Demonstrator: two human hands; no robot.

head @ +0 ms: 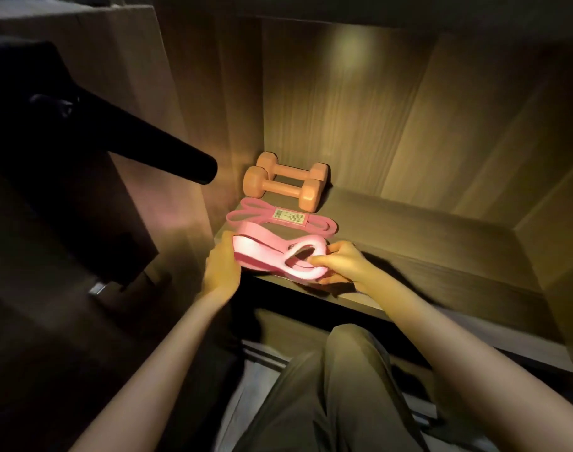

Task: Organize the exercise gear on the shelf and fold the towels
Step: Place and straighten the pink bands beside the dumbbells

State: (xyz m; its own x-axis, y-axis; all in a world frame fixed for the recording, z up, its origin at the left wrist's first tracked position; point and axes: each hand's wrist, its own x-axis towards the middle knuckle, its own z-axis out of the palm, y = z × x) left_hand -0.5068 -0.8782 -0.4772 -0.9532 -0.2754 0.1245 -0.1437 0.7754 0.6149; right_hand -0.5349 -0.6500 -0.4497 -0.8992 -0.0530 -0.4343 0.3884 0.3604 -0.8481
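Both hands hold the folded pink band (269, 252) at the shelf (409, 243) front edge — left hand (221, 267) gripping one end, right hand (339, 264) pinching its loop — where early release could let it spring open.

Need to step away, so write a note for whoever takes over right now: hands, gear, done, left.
Left hand holds the left end of the wide pink band; right hand pinches its looped right end. The band lies at the front edge of the shelf.
Done: two dumbbells sit side by side at the back left; the labelled band lies flat in front of them.
Left: settle the wide band, then fold the towels; none in view.
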